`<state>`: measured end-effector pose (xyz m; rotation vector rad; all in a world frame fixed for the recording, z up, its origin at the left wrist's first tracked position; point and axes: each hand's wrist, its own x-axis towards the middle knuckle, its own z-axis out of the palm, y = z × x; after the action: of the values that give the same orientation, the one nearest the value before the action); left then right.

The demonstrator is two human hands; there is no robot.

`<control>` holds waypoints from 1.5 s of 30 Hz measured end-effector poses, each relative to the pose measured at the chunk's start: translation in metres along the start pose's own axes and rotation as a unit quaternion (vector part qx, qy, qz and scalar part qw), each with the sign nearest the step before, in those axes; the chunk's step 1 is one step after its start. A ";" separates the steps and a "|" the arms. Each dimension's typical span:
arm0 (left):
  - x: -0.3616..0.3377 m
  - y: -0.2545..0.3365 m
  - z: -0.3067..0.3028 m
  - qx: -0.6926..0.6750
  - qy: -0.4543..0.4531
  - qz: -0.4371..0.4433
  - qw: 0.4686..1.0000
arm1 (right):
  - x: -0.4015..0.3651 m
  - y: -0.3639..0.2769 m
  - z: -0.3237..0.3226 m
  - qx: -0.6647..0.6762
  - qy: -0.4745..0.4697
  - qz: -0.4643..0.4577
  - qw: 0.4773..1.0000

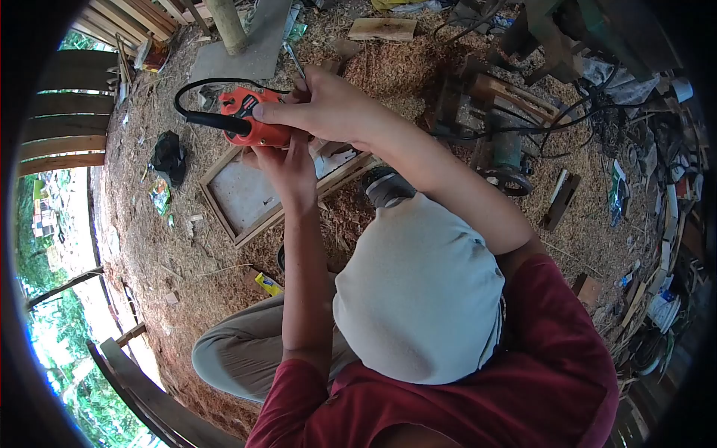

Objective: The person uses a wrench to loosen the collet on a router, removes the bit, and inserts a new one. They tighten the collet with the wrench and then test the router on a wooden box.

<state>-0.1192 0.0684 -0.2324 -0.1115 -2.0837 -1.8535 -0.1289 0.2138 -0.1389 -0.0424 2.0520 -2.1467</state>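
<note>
An orange-red corded power tool is held up in front of me, its black cable coming out of the near left end. My left hand is closed around its underside. My right hand is closed at its right end, the thumb pressed on the casing. From the right hand's fingers a slim metal tool sticks out toward the top; I cannot tell its exact kind. Below the power tool, a wooden frame with a pale panel lies on the ground, partly hidden by the left arm.
Wood shavings cover the ground. A grey board and a post stand ahead. A machine with a round metal part and black cables sits at right. A wood block, a black bag and a yellow packet lie around.
</note>
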 end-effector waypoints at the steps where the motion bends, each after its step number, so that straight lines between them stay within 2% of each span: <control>1: 0.000 0.000 0.001 -0.003 0.002 0.000 1.000 | -0.002 -0.002 -0.001 -0.001 -0.002 0.007 1.000; 2: 0.000 0.001 0.002 0.014 0.011 0.006 1.000 | -0.003 -0.002 -0.002 -0.001 -0.003 0.015 1.000; 5: 0.005 0.014 0.004 0.074 0.014 0.041 0.996 | 0.001 0.015 -0.018 0.109 0.025 0.020 0.993; 6: 0.006 0.016 0.004 0.095 0.013 0.055 0.994 | 0.008 0.033 -0.025 0.096 0.057 0.048 0.993; 9: 0.008 0.008 -0.001 0.048 0.026 0.014 0.998 | 0.019 0.086 -0.030 -0.122 0.144 0.025 0.982; 10: 0.009 0.007 -0.001 0.040 0.026 0.005 0.999 | 0.026 0.116 -0.027 -0.117 0.159 -0.007 0.980; 13: 0.007 0.008 -0.003 0.055 0.009 0.003 0.998 | 0.024 0.125 -0.022 -0.144 0.128 0.025 0.981; 18: -0.006 0.029 0.012 0.065 0.017 0.001 0.998 | 0.027 0.126 -0.026 -0.249 0.147 0.011 0.957; 21: -0.001 0.017 0.010 0.202 0.009 0.051 0.978 | 0.027 0.126 -0.026 -0.264 0.149 0.043 0.952; 24: -0.002 0.025 0.019 0.112 0.018 -0.015 0.993 | 0.024 0.118 -0.031 -0.264 0.128 0.070 0.953; 27: -0.002 0.024 0.018 0.165 0.030 -0.011 0.986 | 0.026 0.114 -0.029 -0.282 0.133 0.078 0.947; 30: 0.002 0.017 0.016 0.091 0.000 -0.017 0.996 | 0.023 0.115 -0.031 -0.270 0.134 0.091 0.949; 34: -0.002 0.016 0.019 0.087 0.020 0.009 0.996 | 0.018 0.112 -0.032 -0.269 0.143 0.075 0.950; 36: 0.003 0.005 0.017 0.033 0.004 0.048 0.998 | 0.016 0.114 -0.025 -0.316 0.181 0.050 0.930; 37: 0.004 0.001 0.016 0.056 -0.006 0.041 0.998 | 0.015 0.116 -0.023 -0.339 0.201 0.038 0.918; 40: 0.009 -0.002 0.013 0.125 -0.033 0.020 0.991 | 0.006 0.114 -0.023 -0.293 0.214 0.007 0.932; 41: 0.011 -0.002 0.010 0.146 -0.037 0.012 0.989 | 0.003 0.111 -0.026 -0.248 0.216 0.021 0.944; 43: 0.008 0.014 0.011 0.189 -0.021 0.023 0.981 | -0.008 0.094 -0.035 -0.163 0.213 0.047 0.962; 45: 0.000 0.033 0.019 0.234 0.018 0.058 0.970 | -0.027 0.068 -0.048 -0.142 0.174 0.006 0.974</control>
<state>-0.1133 0.0915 -0.2033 -0.0776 -2.3704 -1.2466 -0.1021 0.2623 -0.2066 0.3321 2.5309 -1.9476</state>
